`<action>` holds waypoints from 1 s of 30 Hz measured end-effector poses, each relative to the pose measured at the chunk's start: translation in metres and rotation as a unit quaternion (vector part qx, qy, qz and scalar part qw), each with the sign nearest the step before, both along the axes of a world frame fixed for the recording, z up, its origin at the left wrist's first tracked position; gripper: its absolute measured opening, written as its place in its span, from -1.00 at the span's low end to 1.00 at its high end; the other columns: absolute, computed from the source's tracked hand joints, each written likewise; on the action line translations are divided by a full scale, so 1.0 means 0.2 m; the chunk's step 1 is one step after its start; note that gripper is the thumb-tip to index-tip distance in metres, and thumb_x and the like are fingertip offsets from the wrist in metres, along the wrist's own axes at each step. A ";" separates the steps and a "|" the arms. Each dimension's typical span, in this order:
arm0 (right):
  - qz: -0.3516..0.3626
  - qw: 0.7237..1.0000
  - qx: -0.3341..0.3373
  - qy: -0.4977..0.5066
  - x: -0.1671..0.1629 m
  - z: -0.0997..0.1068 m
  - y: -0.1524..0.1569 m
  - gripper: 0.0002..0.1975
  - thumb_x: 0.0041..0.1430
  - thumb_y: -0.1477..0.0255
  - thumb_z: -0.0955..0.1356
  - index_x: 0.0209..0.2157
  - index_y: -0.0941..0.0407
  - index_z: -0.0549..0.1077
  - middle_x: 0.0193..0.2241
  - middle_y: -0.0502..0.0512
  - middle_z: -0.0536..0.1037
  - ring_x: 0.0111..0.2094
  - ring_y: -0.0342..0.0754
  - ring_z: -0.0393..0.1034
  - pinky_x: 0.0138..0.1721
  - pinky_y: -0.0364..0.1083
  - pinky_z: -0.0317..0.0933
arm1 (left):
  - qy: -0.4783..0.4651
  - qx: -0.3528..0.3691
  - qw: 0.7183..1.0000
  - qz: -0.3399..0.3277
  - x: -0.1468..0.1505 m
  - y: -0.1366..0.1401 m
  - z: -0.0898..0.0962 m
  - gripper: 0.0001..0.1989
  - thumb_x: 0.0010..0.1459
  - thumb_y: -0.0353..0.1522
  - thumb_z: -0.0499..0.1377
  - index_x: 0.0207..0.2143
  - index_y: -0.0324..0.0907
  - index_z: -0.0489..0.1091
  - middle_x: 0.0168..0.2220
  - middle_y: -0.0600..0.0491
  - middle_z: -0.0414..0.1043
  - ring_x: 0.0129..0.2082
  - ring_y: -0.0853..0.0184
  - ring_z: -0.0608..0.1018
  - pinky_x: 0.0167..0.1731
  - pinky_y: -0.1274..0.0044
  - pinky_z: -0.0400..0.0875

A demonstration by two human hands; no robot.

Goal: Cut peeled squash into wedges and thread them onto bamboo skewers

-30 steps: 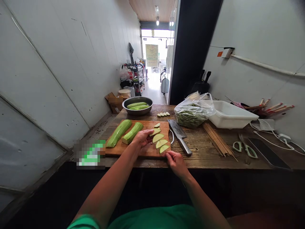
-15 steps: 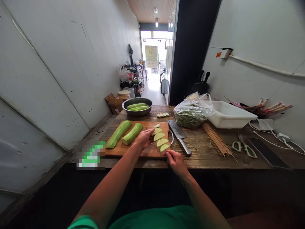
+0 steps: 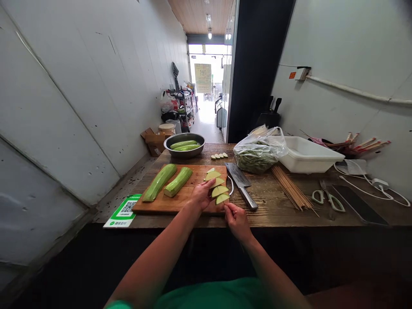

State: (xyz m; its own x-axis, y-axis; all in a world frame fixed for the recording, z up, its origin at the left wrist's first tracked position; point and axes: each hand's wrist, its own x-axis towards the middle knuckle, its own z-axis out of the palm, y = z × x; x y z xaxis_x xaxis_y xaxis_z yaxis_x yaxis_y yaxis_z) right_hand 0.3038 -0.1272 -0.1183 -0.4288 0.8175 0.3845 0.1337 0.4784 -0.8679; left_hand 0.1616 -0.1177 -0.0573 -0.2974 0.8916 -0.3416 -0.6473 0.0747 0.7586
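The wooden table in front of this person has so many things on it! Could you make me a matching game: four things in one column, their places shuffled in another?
1. Silver metal cleaver
2. Round dark-grey bowl
3. Bundle of thin brown wooden skewers
4. Half-round pale slices with green rims

A. Holding long green vegetables
B. Between the cleaver and the pale-handled metal scissors
C. At the fingers of the left hand
D. Beside the right edge of the rectangular brown wooden cutting board

Pairs: 1-D, 2-A, 3-B, 4-C

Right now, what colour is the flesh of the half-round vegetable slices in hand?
The half-round vegetable slices have pale yellow-green flesh, best in head view.
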 end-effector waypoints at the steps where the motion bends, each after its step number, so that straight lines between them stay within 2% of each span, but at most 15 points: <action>1: -0.001 1.000 0.005 -0.002 0.00 0.00 0.00 -0.69 0.18 0.32 0.16 -0.51 0.17 0.37 -0.64 -0.03 0.29 -0.61 -0.19 0.12 -0.59 -0.22 -0.01 | 0.000 -0.007 1.000 0.004 0.00 0.00 0.00 -0.95 0.00 -0.45 0.19 -0.43 -0.28 0.37 -0.48 0.00 0.44 -0.53 0.32 0.49 -0.47 0.46 0.44; 6: 0.002 1.000 0.010 -0.007 0.00 0.00 0.00 -0.70 0.18 0.33 0.16 -0.48 0.17 0.39 -0.63 -0.01 0.30 -0.59 -0.17 0.14 -0.57 -0.21 0.00 | 0.001 -0.012 1.000 -0.003 -0.01 0.02 -0.02 -0.98 0.03 -0.47 0.15 -0.43 -0.27 0.37 -0.48 0.00 0.44 -0.50 0.33 0.50 -0.41 0.46 0.44; 16: 0.010 1.000 0.007 -0.004 0.01 0.02 0.00 -0.72 0.17 0.37 0.16 -0.44 0.18 0.42 -0.65 -0.03 0.30 -0.62 -0.18 0.14 -0.55 -0.20 0.01 | 0.029 -0.010 0.999 -0.036 -0.03 0.04 -0.05 -0.97 0.01 -0.50 0.15 -0.42 -0.30 0.37 -0.48 -0.03 0.45 -0.53 0.31 0.49 -0.48 0.46 0.44; 22: 0.009 1.000 -0.004 0.001 0.00 0.01 0.01 -0.70 0.17 0.34 0.17 -0.50 0.18 0.40 -0.67 -0.04 0.28 -0.63 -0.19 0.11 -0.57 -0.20 -0.01 | 0.032 -0.010 0.999 -0.034 -0.03 0.04 -0.06 -0.95 0.00 -0.48 0.17 -0.41 -0.26 0.37 -0.48 -0.01 0.44 -0.52 0.31 0.50 -0.49 0.47 0.44; 24: -0.001 1.000 -0.005 0.006 0.00 0.00 0.02 -0.69 0.16 0.33 0.16 -0.50 0.18 0.39 -0.67 -0.04 0.28 -0.63 -0.19 0.11 -0.58 -0.21 -0.01 | 0.026 0.008 0.999 -0.038 -0.02 0.03 -0.05 -0.92 0.02 -0.43 0.17 -0.38 -0.26 0.37 -0.46 -0.01 0.44 -0.50 0.31 0.50 -0.47 0.47 0.45; 27: -0.019 1.000 -0.013 0.016 -0.01 0.00 0.03 -0.68 0.18 0.33 0.15 -0.46 0.19 0.41 -0.69 -0.05 0.27 -0.64 -0.19 0.10 -0.60 -0.22 -0.02 | 0.003 0.054 0.997 -0.055 0.00 0.00 -0.04 -0.75 0.03 -0.25 0.17 -0.28 -0.24 0.36 -0.37 -0.05 0.45 -0.43 0.31 0.51 -0.42 0.48 0.46; 30: -0.025 0.999 -0.014 0.020 -0.01 0.01 0.03 -0.69 0.19 0.34 0.15 -0.43 0.19 0.43 -0.69 -0.05 0.27 -0.65 -0.19 0.12 -0.60 -0.22 -0.01 | -0.013 0.067 0.997 -0.026 -0.01 -0.02 -0.05 -0.66 0.03 -0.19 0.16 -0.22 -0.23 0.35 -0.29 -0.07 0.44 -0.36 0.31 0.52 -0.38 0.51 0.45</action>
State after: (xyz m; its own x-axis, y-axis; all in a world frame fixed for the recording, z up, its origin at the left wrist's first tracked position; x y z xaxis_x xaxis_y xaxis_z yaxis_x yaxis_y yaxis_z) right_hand 0.3018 -0.1221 -0.1167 -0.3712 0.8487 0.3767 0.1224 0.4468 -0.8862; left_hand 0.1594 -0.1214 -0.0675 -0.2427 0.9434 -0.2262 -0.6647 0.0081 0.7471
